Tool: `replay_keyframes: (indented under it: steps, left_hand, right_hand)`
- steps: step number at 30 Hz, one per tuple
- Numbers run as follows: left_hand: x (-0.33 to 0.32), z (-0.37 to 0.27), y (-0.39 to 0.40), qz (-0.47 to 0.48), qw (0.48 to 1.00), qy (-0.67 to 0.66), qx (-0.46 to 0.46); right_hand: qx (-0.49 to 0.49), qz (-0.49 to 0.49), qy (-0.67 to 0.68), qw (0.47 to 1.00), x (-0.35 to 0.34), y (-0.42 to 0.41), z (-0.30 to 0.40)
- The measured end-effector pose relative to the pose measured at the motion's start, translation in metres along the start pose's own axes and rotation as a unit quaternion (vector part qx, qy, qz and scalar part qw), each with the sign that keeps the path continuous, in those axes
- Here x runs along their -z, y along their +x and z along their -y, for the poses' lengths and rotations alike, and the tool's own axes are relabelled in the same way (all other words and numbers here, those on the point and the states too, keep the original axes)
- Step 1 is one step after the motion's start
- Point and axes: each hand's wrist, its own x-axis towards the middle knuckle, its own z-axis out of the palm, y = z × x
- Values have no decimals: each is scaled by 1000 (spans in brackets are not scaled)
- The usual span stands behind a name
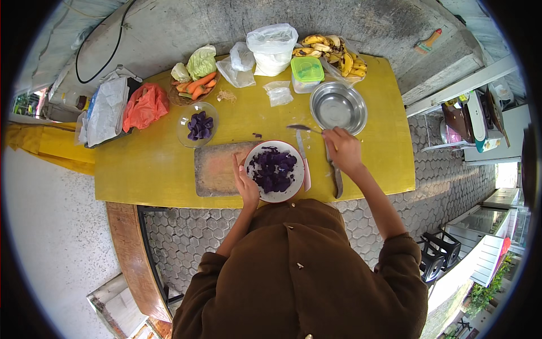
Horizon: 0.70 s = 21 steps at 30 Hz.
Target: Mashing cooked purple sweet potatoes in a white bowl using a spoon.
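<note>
My left hand [247,183] rests against the left side of a white bowl with a red rim [300,186], which stands partly over the right end of a wooden cutting board [216,169]. Purple chopped pieces [273,169] lie in the bowl. My right hand [342,148] grips a metal utensil [301,127], seemingly a spoon or fork, above the table right of the bowl. A knife with a pale handle [306,173] lies beside the bowl. Another knife, with a dark handle [337,184], lies partly beneath my right hand.
At the back stand a steel basin [338,106], a green-lidded container [307,70], bananas [347,63] and a white-filled plastic bag [273,51]. A glass bowl of purple pieces [200,126], a basket of carrots and cabbage [197,87] and a red plastic bag [146,106] are left.
</note>
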Motion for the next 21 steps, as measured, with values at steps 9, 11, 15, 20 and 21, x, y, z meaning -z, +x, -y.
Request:
replay_keyframes:
  steps: [9,11,15,20,21]
  left_hand:
    - [4,16,5,5,1000,8,-10]
    - [1,11,3,-4,1000,18,-18]
    - [4,11,4,0,1000,-24,2]
    - [2,-2,2,16,998,-57,33]
    - [1,-3,2,11,999,-42,26]
  right_hand:
    - [-261,8,-156,953,-26,10,-98]
    - [-257,12,-162,953,-32,8,-107]
    - [-270,45,-166,947,-36,8,-109]
    - [-276,70,-165,944,-42,5,-117]
    - [-279,75,-159,944,-43,5,-117]
